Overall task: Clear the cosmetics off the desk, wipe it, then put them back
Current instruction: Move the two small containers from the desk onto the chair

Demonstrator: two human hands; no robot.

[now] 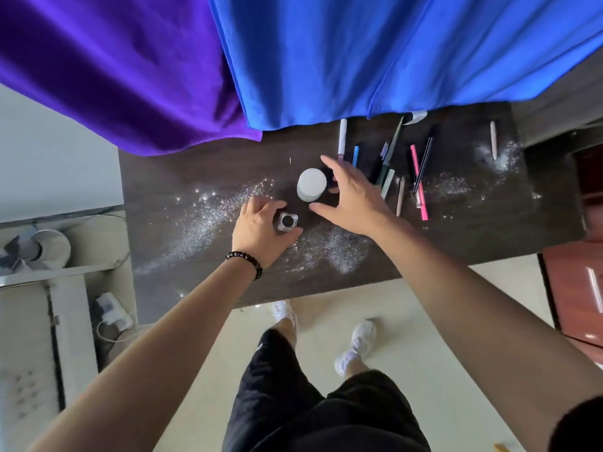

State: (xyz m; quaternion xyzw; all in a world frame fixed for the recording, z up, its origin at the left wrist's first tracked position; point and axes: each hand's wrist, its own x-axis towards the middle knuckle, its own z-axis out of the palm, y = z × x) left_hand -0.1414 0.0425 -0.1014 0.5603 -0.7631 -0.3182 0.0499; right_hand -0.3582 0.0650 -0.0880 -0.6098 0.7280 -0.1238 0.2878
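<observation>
dark wood desk (195, 256) is dusted with silvery glitter (208, 220). left hand (261, 233) is curled around a small square clear jar (287, 220) on the desk. right hand (352, 197) is spread wide, reaching over a white round jar (311, 184). pens and pencils (417, 174) lie scattered farther right.

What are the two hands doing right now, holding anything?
Left hand: closed around the small square glass jar on the desk.
Right hand: open, fingers spread beside the white round jar, not gripping it.
</observation>
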